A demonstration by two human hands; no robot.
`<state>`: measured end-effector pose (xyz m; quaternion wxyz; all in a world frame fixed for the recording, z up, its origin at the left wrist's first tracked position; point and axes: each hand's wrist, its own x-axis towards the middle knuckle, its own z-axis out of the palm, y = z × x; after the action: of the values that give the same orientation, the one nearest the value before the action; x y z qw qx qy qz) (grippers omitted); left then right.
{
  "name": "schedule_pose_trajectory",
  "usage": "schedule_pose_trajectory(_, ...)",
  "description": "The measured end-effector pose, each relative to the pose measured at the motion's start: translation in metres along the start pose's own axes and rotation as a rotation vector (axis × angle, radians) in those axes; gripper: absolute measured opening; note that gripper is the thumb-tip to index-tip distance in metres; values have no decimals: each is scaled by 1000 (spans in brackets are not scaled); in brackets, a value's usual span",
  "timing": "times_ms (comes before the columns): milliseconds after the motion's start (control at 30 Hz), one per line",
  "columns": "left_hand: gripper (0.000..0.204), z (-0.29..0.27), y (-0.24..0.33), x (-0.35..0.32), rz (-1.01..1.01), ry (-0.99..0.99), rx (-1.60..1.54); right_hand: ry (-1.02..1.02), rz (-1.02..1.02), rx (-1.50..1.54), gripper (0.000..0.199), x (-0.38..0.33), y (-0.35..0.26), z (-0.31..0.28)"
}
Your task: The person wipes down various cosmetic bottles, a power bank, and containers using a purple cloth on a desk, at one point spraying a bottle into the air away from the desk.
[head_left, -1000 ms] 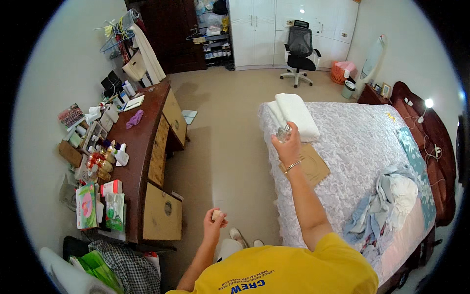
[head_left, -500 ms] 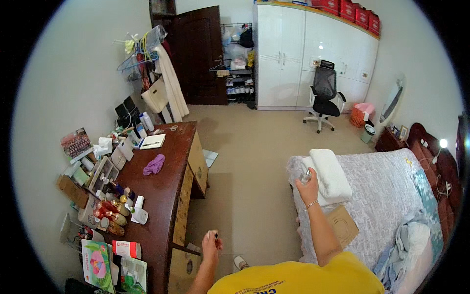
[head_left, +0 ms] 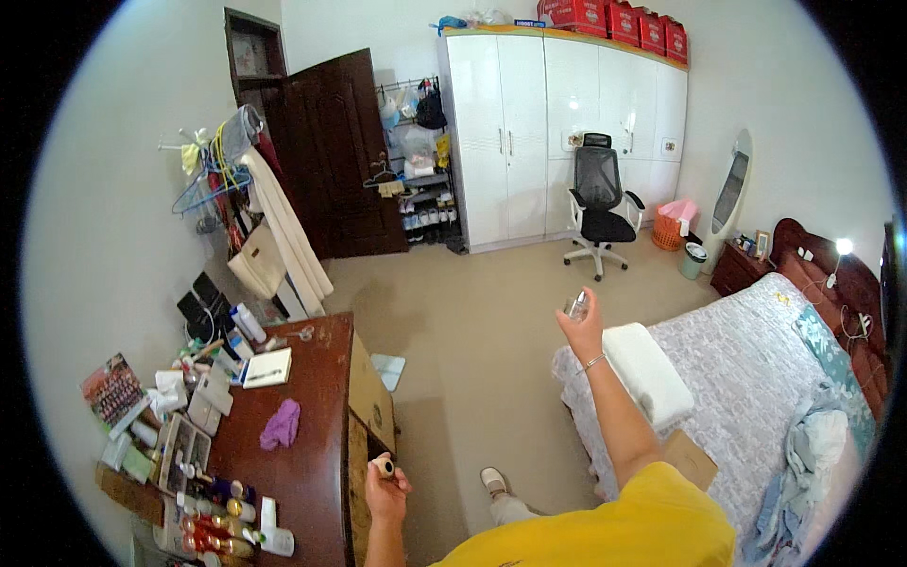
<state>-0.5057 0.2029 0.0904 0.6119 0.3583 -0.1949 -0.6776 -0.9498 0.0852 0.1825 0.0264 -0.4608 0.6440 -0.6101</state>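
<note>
My right hand [head_left: 583, 333] is raised in front of me over the floor, near the bed's left edge. Its fingers are closed round a small clear glass spray bottle [head_left: 574, 306], which looks like perfume. Beside the desk's right side, my left hand [head_left: 385, 493] is lower down. It grips a small round cap [head_left: 384, 466], pale gold with a dark hollow end. The desk [head_left: 312, 454] carries a crumpled purple cloth [head_left: 281, 424] and several bottles by the wall.
The bed [head_left: 727, 378] on the right bears a folded white towel [head_left: 647, 373], a cardboard piece [head_left: 692, 458] and rumpled clothes [head_left: 803, 463]. An office chair [head_left: 597, 198] stands before the white wardrobe [head_left: 501, 142]. A scale-like flat panel [head_left: 388, 369] lies near the desk.
The view has shifted, with the room sitting lower at left. My right hand with the bottle has moved off the towel to over the floor; my left hand still grips the cap.
</note>
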Motion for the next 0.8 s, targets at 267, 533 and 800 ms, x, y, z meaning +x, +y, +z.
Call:
schedule_pose_trajectory(267,39,49,-4,169,-37,91,127,24,-156,173,70,98,55,130)
schedule_pose_trajectory(533,36,133,5,310,-30,46,257,119,-72,-80,64,273,137,222)
schedule_pose_trajectory(800,28,171,26,379,-38,125,444,-270,-102,-213,80,241,132,303)
